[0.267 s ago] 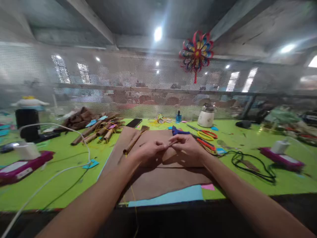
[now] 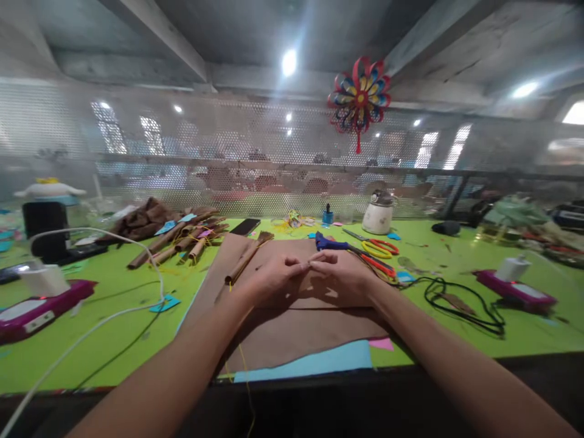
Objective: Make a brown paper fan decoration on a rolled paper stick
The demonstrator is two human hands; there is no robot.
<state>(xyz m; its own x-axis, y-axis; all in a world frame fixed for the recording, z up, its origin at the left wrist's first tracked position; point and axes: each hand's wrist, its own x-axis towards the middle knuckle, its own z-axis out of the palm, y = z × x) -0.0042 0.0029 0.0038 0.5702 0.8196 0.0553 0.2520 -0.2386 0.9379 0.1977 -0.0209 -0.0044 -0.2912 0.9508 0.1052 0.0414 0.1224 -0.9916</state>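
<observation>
Above a brown sheet (image 2: 310, 340) on the green table, my left hand (image 2: 278, 277) and my right hand (image 2: 340, 274) meet at their fingertips. Both are closed in a pinch on something small that I cannot make out. A rolled brown piece (image 2: 241, 264) with a frayed end lies left of my left hand, with yellow thread hanging from it. Just beyond my right hand is a blue-handled tool (image 2: 331, 243). Light blue paper (image 2: 314, 361) shows under the sheet's front edge.
Brown rolls (image 2: 182, 240) and crumpled brown material lie at the back left, beside a phone (image 2: 245, 227). Scissors (image 2: 378, 248), a black cable (image 2: 456, 307) and a power strip (image 2: 515, 289) are on the right. Another strip (image 2: 45, 310) and a white cable lie left.
My right fingers have come closer to my left fingertips, and the thin piece seen between them before is now mostly hidden. The whole view has shifted slightly.
</observation>
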